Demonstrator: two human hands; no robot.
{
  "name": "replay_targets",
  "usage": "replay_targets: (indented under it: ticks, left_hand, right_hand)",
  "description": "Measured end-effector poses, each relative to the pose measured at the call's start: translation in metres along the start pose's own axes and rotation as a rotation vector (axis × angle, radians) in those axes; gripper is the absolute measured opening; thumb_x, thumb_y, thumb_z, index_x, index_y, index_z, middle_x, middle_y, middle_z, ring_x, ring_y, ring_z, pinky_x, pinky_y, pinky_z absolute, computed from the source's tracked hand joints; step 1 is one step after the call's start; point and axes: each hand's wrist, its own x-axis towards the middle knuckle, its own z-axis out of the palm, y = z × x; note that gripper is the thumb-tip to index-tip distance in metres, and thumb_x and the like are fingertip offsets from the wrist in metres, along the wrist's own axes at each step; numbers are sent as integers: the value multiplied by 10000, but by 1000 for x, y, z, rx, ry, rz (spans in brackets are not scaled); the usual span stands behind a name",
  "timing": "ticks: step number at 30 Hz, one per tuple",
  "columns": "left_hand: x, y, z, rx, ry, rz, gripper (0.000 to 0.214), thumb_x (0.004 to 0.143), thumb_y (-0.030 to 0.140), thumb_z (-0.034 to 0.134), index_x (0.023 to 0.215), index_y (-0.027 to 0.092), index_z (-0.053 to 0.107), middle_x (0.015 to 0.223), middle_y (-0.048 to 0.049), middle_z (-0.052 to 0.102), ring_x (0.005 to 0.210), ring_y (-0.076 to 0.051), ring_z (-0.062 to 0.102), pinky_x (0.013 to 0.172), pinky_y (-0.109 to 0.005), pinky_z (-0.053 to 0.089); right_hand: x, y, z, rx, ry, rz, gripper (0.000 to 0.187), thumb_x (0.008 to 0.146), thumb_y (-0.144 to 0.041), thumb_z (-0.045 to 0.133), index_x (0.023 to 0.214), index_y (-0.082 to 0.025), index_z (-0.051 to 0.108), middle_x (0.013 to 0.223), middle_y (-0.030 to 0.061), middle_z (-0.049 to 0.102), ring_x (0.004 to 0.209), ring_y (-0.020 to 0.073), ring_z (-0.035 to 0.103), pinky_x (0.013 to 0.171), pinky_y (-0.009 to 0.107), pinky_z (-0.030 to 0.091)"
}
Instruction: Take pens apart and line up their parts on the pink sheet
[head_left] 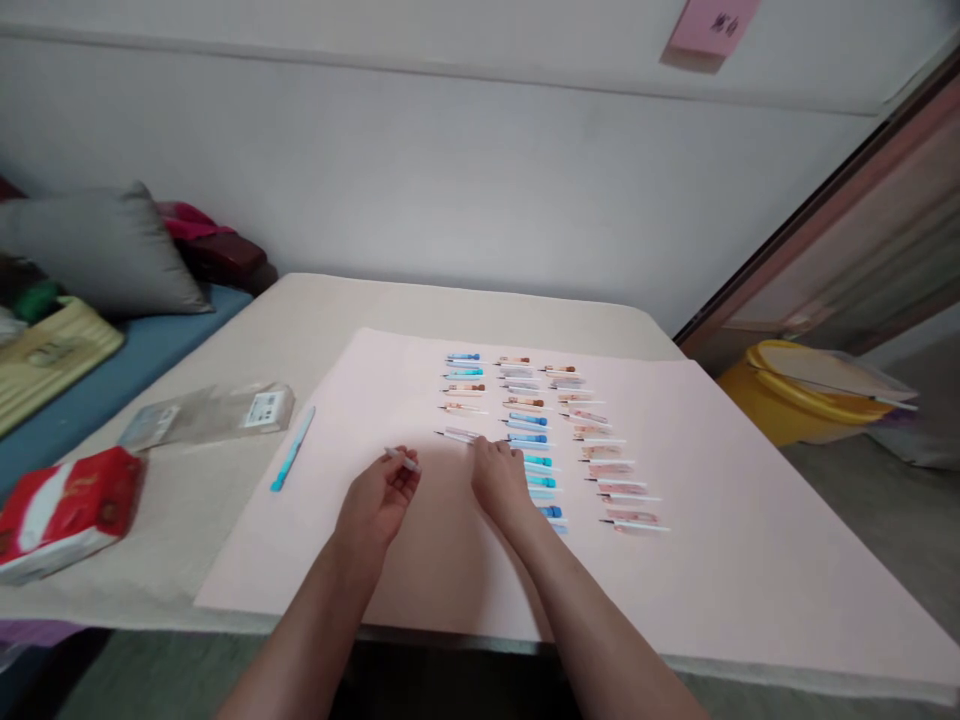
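My left hand point(379, 498) is closed in a pinch on a thin white pen refill point(403, 459), held just above the pink paper sheet point(712, 520). My right hand point(498, 478) rests on the sheet with curled fingers at the near end of the rows of small pens and refills point(540, 440). Whether it holds one is hidden. The rows lie in three columns: blue-capped ones point(527, 419) in the middle, pinkish ones point(609, 470) on the right. A light blue pen point(292, 449) lies alone at the sheet's left edge.
A clear plastic packet point(206, 415) and a red tissue pack point(64, 508) lie on the table's left side. A blue mat with a grey pillow point(105, 250) is farther left. A yellow basin point(799, 392) stands on the floor at right. The wall runs behind the table.
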Motion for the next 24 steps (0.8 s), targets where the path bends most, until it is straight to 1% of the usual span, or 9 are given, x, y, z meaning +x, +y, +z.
replay_targets:
  ticks: [3, 7, 8, 10, 12, 14, 16, 19, 24]
  left_hand:
    - [6, 9, -3, -19, 3, 23, 120, 756, -18, 533, 773, 93, 578, 800, -96, 608, 699, -136, 610, 577, -233, 556]
    - [12, 15, -7, -55, 0, 17, 115, 750, -6, 558, 773, 106, 574, 781, -82, 607, 695, -131, 610, 576, -228, 559]
    - [13, 16, -7, -62, 0, 14, 117, 744, -6, 566, 770, 108, 571, 771, -76, 606, 689, -129, 610, 574, -225, 559]
    - [14, 16, -8, -67, 0, 8, 121, 737, -8, 575, 766, 109, 565, 749, -65, 603, 668, -122, 609, 565, -217, 556]
    - [13, 16, -8, -65, -1, 2, 118, 743, -3, 573, 769, 111, 562, 725, -58, 600, 645, -116, 607, 546, -207, 552]
    - [12, 17, -7, -61, -4, -3, 110, 750, 7, 571, 776, 114, 562, 708, -54, 598, 627, -113, 607, 522, -195, 546]
    - [11, 18, -6, -58, -6, -7, 97, 757, 20, 571, 782, 112, 560, 699, -54, 597, 618, -113, 611, 502, -184, 540]
    - [10, 22, -6, -66, -3, -15, 72, 776, 36, 554, 780, 107, 552, 687, -51, 597, 605, -108, 613, 499, -178, 539]
    - [13, 29, -7, -124, 16, 8, 70, 789, 34, 537, 786, 102, 550, 664, -39, 595, 579, -94, 608, 511, -172, 542]
  right_hand:
    - [-3, -3, -4, -17, 16, 10, 201, 822, -76, 412, 987, -128, 515, 850, 130, 643, 884, 242, 544, 742, 345, 293]
    - [-3, -6, -5, -10, 8, 1, 167, 859, -258, 462, 945, -148, 553, 925, 130, 630, 930, 259, 528, 744, 353, 318]
    - [-3, -7, -2, -8, -11, -7, 163, 856, -257, 468, 930, -148, 564, 934, 128, 627, 932, 259, 528, 737, 348, 326]
    - [-2, -10, 4, -2, -57, -30, 146, 849, -172, 449, 912, -148, 579, 928, 118, 626, 915, 242, 535, 713, 324, 342]
    - [-1, -12, 9, 9, -94, -56, 203, 836, -78, 408, 911, -149, 583, 913, 109, 626, 900, 220, 542, 688, 298, 350]
    - [-1, -14, 9, 23, -119, -70, 222, 835, -58, 389, 910, -144, 580, 909, 109, 627, 898, 212, 547, 674, 286, 353]
    - [-1, -15, 3, 54, -136, -61, 200, 854, -95, 384, 914, -143, 568, 893, 104, 632, 860, 205, 562, 652, 279, 349]
    - [-5, -17, -15, 168, -123, -46, 174, 884, -173, 371, 917, -170, 542, 811, 57, 639, 724, 171, 576, 585, 258, 319]
    - [-22, -22, -42, 529, 35, -176, 111, 861, -224, 416, 841, -204, 524, 709, -16, 615, 622, 117, 533, 548, 217, 297]
